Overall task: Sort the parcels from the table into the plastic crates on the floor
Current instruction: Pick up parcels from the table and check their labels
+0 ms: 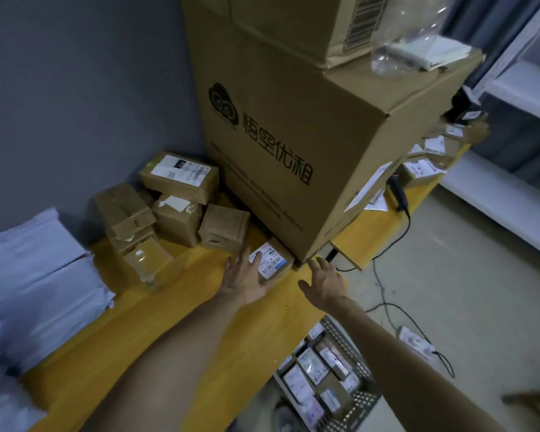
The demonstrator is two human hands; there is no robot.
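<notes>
Left hand [247, 280] rests near-straight fingers on small parcel [273, 260], with the big box [278, 135] just beyond. Right hand [325, 282] is beside it, spread and holding nothing. Crate [360, 403] sits below it.

left hand [245, 282]: bare | right hand [326, 283]: bare | left forearm [175, 347] and right forearm [396, 347]: uncovered along whole visible length, near edge to wrist

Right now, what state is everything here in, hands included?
left hand: open, fingers resting on the small labelled parcel.
right hand: open, fingers spread, holding nothing.
small labelled parcel: sealed, label up, on the table against the large carton.
large carton: closed, a second carton stacked on it.
plastic crate: on the floor, partly filled.
brown parcels: sealed, heaped by the wall.
</notes>
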